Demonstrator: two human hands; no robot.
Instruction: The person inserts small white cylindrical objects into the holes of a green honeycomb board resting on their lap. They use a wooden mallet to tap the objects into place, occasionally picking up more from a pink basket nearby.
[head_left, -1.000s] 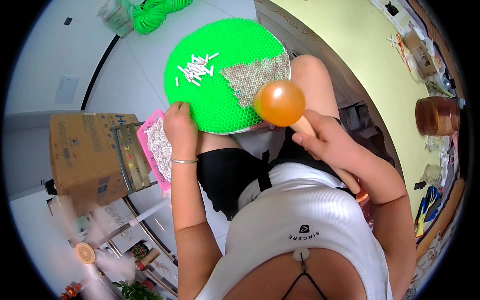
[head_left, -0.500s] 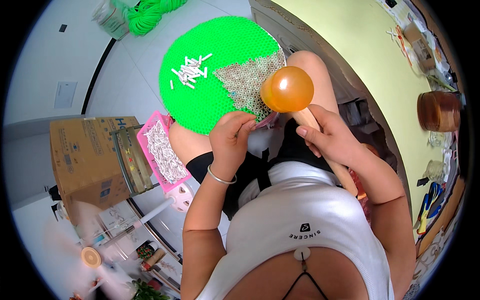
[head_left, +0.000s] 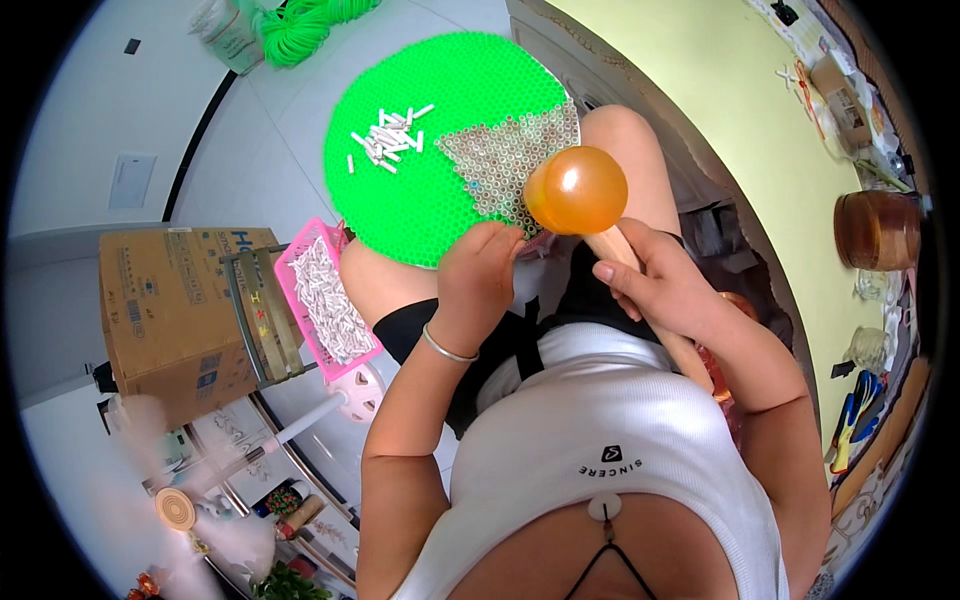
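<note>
A round bright green honeycomb-like disc (head_left: 390, 215) lies before me over my knees. In its right part, a wedge of grey-beige short tubes (head_left: 505, 150) fills the surface. My right hand (head_left: 655, 270) is wrapped round the wooden handle of a mallet (head_left: 578, 190), whose rounded amber head hangs over the near right edge and covers some tubes. My left hand (head_left: 480, 275) is closed in a pinch at the disc's near edge, beside the mallet head; whatever sits between its fingertips is hidden. A loose pile of white short tubes (head_left: 388, 140) rests on the green part.
Left of my knee, a pink basket (head_left: 306, 237) holds many white tubes. Beyond it stand a cardboard box (head_left: 170, 310) and a blurred fan (head_left: 176, 508). Green cord coils (head_left: 300, 32) lie at the far left. A pale yellow tabletop (head_left: 760, 140) runs along the right.
My left hand has moved slightly right along the disc's near edge, still pinched. The mallet head has come a little nearer to me. The whole view has shifted slightly.
</note>
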